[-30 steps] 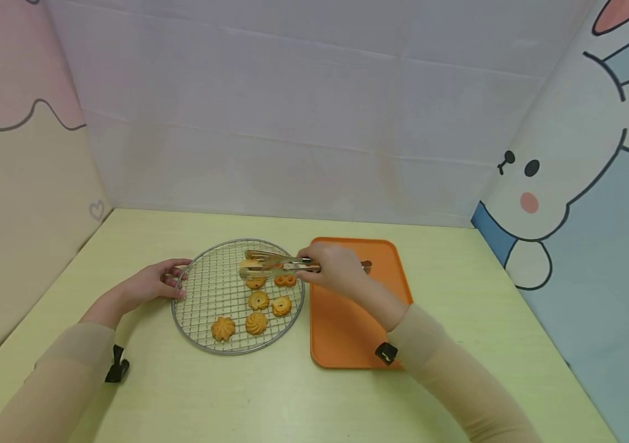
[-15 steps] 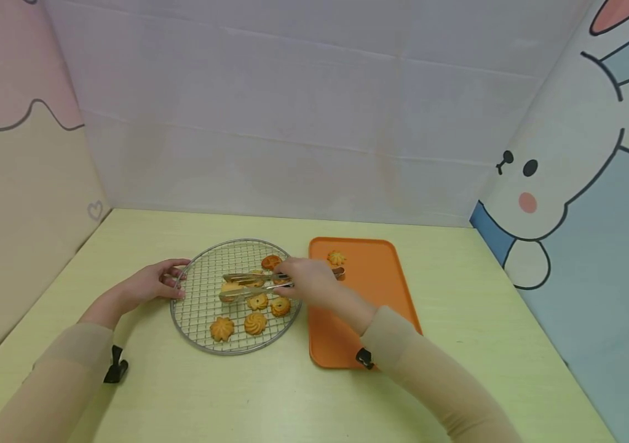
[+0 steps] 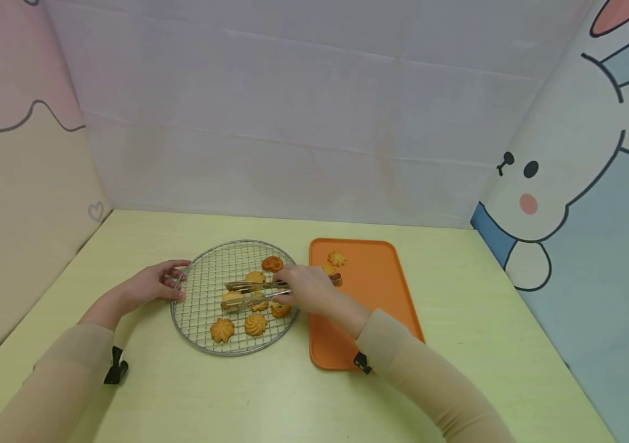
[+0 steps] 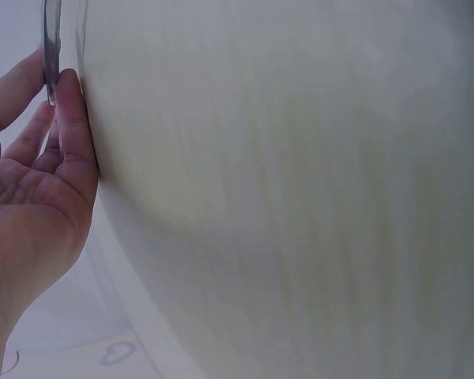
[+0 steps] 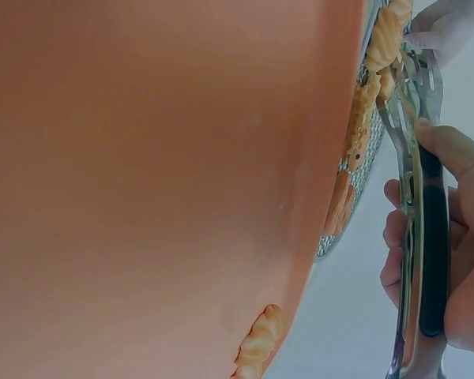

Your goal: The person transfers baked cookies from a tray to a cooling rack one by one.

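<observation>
My left hand (image 3: 155,284) grips the left rim of a round wire cooling rack (image 3: 198,320), thumb on the near side and fingers beyond; in the left wrist view, the hand (image 4: 47,181) pinches the metal rim (image 4: 52,55). Metal tongs (image 3: 256,289) with dark handle grips are held in my right hand (image 3: 311,288), thumb along one arm in the right wrist view. Their tips reach over the middle of the rack, around a pale golden cookie (image 3: 231,298). Several other cookies lie close by, including a swirl cookie (image 3: 256,324) and a flower-shaped cookie (image 3: 222,330).
Right of the rack lies an orange tray (image 3: 369,289), with two cookies near its back left corner, one a star-like cookie (image 3: 337,258). A browner cookie (image 3: 272,264) sits at the rack's back right. Printed cloth walls enclose the pale table (image 3: 225,400).
My right hand has moved left and down with the tongs, whose tips carry a cookie from the rack's upper right toward its middle. The left hand stays on the rim.
</observation>
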The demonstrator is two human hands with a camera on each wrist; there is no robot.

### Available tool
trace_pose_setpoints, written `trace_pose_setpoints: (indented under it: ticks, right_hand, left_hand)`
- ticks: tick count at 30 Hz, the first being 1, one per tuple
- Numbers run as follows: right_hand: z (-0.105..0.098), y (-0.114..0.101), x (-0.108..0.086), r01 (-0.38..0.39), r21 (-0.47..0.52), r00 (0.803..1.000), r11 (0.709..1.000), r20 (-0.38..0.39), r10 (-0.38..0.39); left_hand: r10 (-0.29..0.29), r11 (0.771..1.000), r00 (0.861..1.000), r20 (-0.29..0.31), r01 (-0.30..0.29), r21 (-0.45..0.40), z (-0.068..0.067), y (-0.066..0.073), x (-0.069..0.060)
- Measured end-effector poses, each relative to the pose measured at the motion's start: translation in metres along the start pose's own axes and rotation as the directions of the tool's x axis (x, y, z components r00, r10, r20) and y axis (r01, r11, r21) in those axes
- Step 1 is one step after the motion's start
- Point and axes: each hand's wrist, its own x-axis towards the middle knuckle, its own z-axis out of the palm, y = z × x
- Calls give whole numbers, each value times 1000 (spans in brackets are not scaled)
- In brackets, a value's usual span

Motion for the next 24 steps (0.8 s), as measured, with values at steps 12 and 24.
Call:
trace_pose_setpoints:
  ticks: [12, 24]
  right_hand:
    - [-2, 5, 1, -80, 151, 994, 985, 89, 67]
    - [-3, 3, 0, -56, 160, 994, 986, 99, 40]
  left_hand:
    - [-1, 1000, 1000, 3, 1, -1, 0, -1, 1]
    - [-13, 1000, 1000, -6, 13, 6, 1, 0, 1]
